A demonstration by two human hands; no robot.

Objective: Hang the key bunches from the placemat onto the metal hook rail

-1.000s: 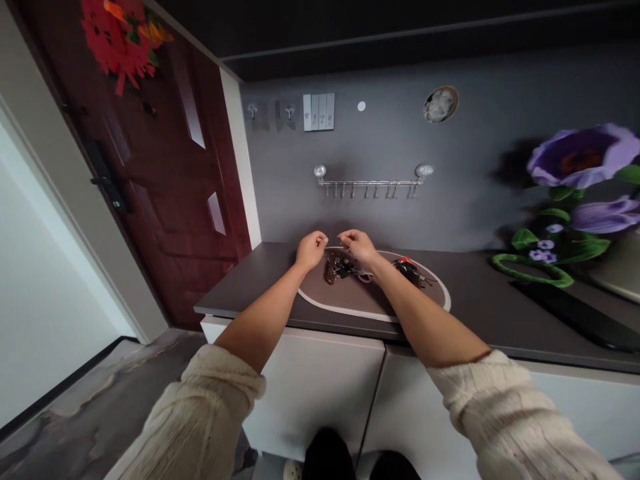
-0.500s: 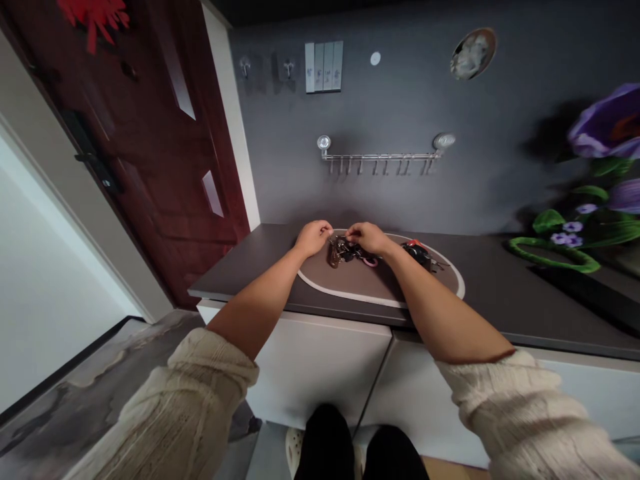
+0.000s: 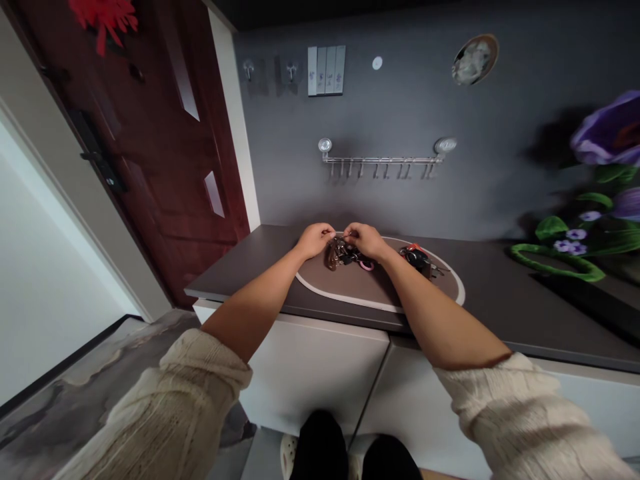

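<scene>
Here, on the pale-rimmed oval mat (image 3: 347, 285), at the centre of the frame: a jumbled bunch of keys (image 3: 345, 251), probably fairly light, yet hard, loose and slippery, likely to slide and tangle; best to grasp near the joined end, not by loose tips. At its far edge: left hand (image 3: 317, 240) and right hand (image 3: 365, 240), with thumb and fingertips pressed together, pinching at the bunch; exact piece too small to tell.

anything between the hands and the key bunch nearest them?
Nothing visible: left hand and right hand are right at the far edge of the key bunch. The other bunch lies right of it on the mat, not between.
</scene>
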